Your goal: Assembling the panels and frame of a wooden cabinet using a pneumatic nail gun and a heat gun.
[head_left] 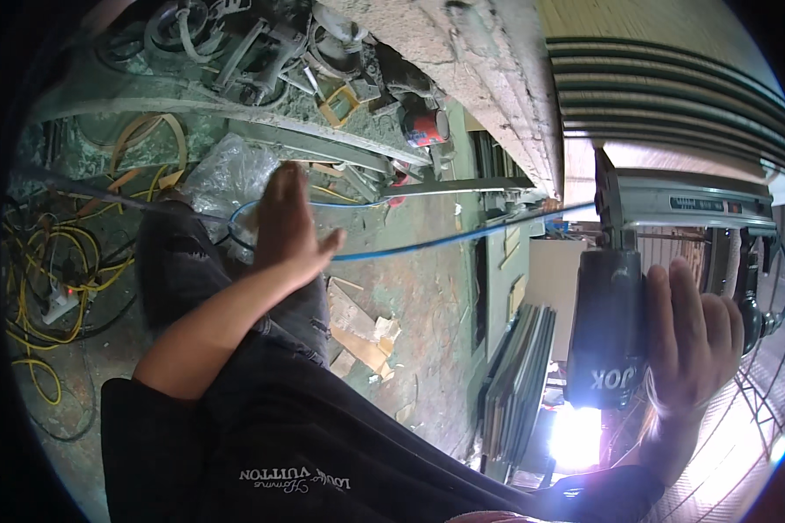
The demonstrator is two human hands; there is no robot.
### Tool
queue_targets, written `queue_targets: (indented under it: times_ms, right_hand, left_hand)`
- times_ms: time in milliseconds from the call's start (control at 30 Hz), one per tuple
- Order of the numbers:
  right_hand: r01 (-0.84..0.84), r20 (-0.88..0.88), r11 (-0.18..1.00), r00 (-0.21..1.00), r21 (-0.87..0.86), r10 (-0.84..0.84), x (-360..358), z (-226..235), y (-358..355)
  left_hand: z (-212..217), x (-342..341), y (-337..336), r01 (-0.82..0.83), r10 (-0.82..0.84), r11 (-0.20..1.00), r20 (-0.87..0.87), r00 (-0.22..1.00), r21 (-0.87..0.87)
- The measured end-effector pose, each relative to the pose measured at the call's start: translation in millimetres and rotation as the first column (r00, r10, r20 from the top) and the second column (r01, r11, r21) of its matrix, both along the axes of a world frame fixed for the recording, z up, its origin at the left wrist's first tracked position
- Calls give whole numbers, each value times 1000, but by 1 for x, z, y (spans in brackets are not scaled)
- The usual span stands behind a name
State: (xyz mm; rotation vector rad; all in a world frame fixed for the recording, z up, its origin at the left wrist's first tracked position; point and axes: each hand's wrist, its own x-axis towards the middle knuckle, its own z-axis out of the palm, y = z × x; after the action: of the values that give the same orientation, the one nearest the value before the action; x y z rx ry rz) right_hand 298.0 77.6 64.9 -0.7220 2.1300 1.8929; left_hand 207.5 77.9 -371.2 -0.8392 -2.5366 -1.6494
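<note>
Nail gun [604, 318] up on the right!

Right hand [696, 340] wraps its handle, seemingly bearing the weight, the narrow nose facing the far-right ridged panel [663, 89]. Over left, the left hand [286, 225] spreads empty, perhaps for balance, by smooth blue hose [414, 248] and crinkled clear plastic [222, 174].

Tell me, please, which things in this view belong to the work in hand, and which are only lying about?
Seemingly in the work:
nail gun, gripped by the right hand
blue hose, running toward the gun
ribbed panel, by the gun's nose

Apparently just lying about:
tangled yellow cable
crumpled clear plastic
broken scraps on the floor
red can
</note>
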Motion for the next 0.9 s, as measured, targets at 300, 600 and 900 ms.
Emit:
queue_targets:
  times_ms: [300,600,900]
  right_hand:
    - [59,38,998,998,-18,-59,-7,2,-4]
    - [68,45,997,997,31,-69,-7,-8,-10]
    - [70,79,995,994,76,-76,-9,-5,-14]
  left_hand:
    - [186,-16,52,168,-434,177,-76,898,970]
    - [198,-40,62,150,-469,125,-75,880,981]
    - [196,-42,61,162,-423,179,-72,903,970]
